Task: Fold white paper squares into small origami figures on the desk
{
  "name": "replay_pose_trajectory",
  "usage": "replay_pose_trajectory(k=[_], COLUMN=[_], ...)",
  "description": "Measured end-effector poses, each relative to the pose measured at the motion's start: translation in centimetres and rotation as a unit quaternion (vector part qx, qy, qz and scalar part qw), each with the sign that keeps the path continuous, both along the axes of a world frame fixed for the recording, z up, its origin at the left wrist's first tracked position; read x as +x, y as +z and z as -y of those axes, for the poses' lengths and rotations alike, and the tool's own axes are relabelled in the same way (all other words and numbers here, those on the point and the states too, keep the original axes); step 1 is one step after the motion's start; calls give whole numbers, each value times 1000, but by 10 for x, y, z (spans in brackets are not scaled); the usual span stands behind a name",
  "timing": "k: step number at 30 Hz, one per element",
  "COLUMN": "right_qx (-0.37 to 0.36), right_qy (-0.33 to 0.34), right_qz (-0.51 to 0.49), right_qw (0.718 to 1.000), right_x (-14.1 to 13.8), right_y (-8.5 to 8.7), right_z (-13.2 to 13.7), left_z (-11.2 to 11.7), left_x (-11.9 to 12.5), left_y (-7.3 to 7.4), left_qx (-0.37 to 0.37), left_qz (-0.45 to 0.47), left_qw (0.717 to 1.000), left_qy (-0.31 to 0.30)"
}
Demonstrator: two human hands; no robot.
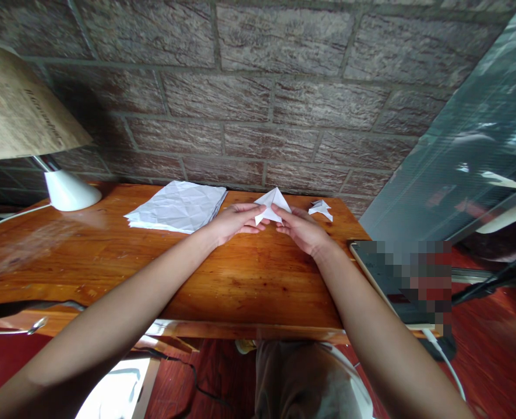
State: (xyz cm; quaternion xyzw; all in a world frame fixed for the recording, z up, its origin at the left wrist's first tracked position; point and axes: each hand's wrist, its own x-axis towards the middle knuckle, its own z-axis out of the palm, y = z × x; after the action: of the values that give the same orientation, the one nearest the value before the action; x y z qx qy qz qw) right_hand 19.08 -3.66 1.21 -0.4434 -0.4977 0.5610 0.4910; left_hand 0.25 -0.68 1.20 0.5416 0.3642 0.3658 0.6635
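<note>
Between my two hands is a folded piece of white paper point(274, 201), with a pointed top and creased flaps. My left hand point(236, 223) pinches its left side, the thumb lying on the front face. On the other side my right hand point(300, 228) grips it the same way, thumb over the right flap. The paper is held just above the wooden table point(258, 285). A smaller folded white paper figure point(321, 209) lies to the right of my right hand. Left of my left hand rests a stack of creased white paper sheets point(181, 205).
At the far left stands a lamp with a white base point(70, 189) and a printed shade point(26, 110). A tablet point(380, 279) with a white cable point(445, 361) lies at the table's right edge. A brick-patterned wall point(249, 99) rises directly behind the table.
</note>
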Motion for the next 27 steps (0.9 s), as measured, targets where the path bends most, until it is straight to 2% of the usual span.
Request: replay_pose_trajectory(k=[4,14,17,22,27], right_qx=[44,58,72,77,73], right_qy=[-68,-64,-67,-58,-57], right_qz=[48,28,39,50,36], right_qw=[996,996,994,994,995], right_x=[2,2,2,2,1], right_y=[-5,0,0,-1,-1], right_z=[-4,-1,-2,-2,-1], left_z=[-2,-4,-6,-7,-7], left_x=[-1,-1,-1,1,1], left_y=[0,-5,-6,-7,-6], left_qx=[-3,20,44,6,2], left_qz=[-6,-52,-84,-19,9], left_qw=[999,998,994,995,995], left_qy=[35,27,49,98,103])
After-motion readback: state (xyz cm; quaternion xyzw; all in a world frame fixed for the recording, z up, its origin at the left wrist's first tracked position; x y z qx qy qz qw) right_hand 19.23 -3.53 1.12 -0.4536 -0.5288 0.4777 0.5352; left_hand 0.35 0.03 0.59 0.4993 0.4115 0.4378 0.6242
